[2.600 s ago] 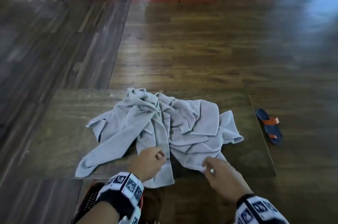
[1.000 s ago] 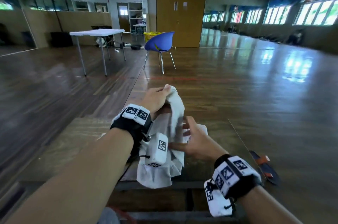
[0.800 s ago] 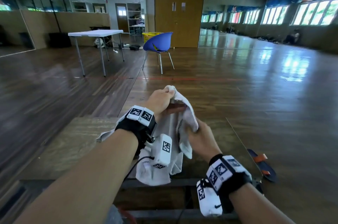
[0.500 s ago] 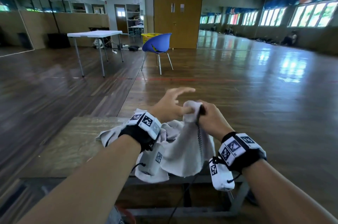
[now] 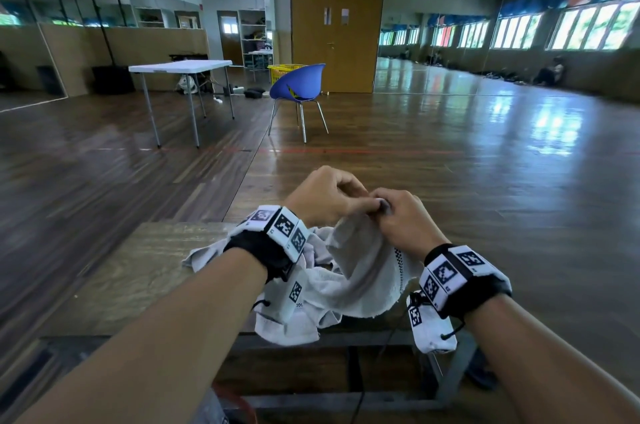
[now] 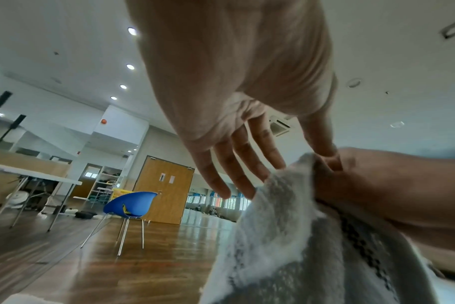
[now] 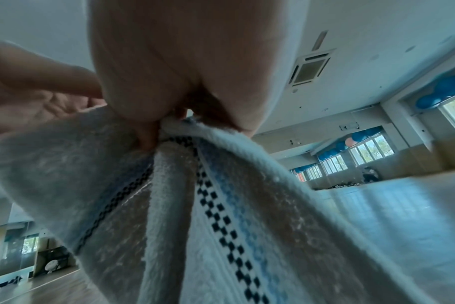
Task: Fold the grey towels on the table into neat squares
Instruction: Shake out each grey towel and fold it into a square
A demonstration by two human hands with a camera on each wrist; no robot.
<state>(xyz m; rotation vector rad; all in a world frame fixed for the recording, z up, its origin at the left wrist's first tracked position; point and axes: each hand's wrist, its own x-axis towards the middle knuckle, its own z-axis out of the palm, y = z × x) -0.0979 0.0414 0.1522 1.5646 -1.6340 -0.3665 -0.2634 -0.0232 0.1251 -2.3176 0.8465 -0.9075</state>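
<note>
A grey towel [image 5: 363,268] with a dark checked stripe hangs from both hands above the low wooden table [image 5: 138,271]. My left hand [image 5: 367,204] pinches its top edge with thumb and forefinger, right against my right hand [image 5: 384,212], which grips the same bunched edge. In the left wrist view the other left fingers [image 6: 234,164] stretch out beside the towel [image 6: 281,236]. In the right wrist view the towel [image 7: 221,216] falls in folds from the right hand's closed fingers. More grey towels [image 5: 291,319] lie crumpled on the table below the wrists, partly hidden by them.
A blue chair [image 5: 299,84] stands on the wooden floor straight ahead. A white folding table [image 5: 180,66] is to its left, a yellow basket [image 5: 282,69] behind it. Bare tabletop shows to the left of the towels.
The left hand's fingers, spread half a second ago, have curled in and now pinch the towel's top beside the right hand. Before that both hands lifted this towel off the heap.
</note>
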